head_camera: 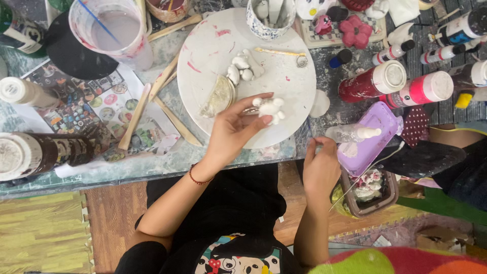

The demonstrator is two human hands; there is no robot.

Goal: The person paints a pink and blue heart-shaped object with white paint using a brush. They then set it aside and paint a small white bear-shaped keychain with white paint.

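Figurine [270, 108], small, white and unpainted, sits pinched in our left hand [234, 133] above the round board [284, 76] on the table [152, 162]. We judge it light, brittle; hold its body, not limbs. Our right hand [320, 167] pinches a thin brush [355, 185].

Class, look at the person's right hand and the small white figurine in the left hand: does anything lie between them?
Nothing visible does. The left hand holds the white figurine above the round white board. The right hand, pinching a thin stick, sits lower at the table edge, with only bare board and table between.
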